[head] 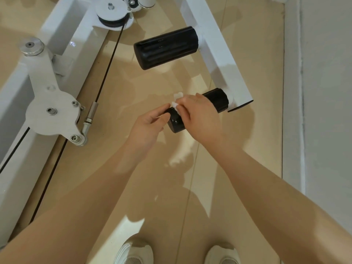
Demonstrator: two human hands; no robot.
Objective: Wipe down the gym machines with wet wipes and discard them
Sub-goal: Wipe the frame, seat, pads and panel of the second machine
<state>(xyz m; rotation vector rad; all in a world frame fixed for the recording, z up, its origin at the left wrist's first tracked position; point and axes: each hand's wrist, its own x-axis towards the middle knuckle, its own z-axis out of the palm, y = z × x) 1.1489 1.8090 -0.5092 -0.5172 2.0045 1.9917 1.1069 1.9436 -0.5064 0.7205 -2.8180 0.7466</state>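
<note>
From the head camera, the lower black foam roller [198, 109] sticks out from the white machine frame [219, 54], its long axis running from the frame down-left toward the person, free end nearest the feet. The right hand [198, 115] lies curled over the top of the roller, pressing a white wet wipe [176, 103] against it, probably to rub along its length. The left hand [150, 123], half-curled and holding nothing clearly, touches the roller's free end, seemingly to steady it. A larger roller [165, 47] sits farther up the frame.
</note>
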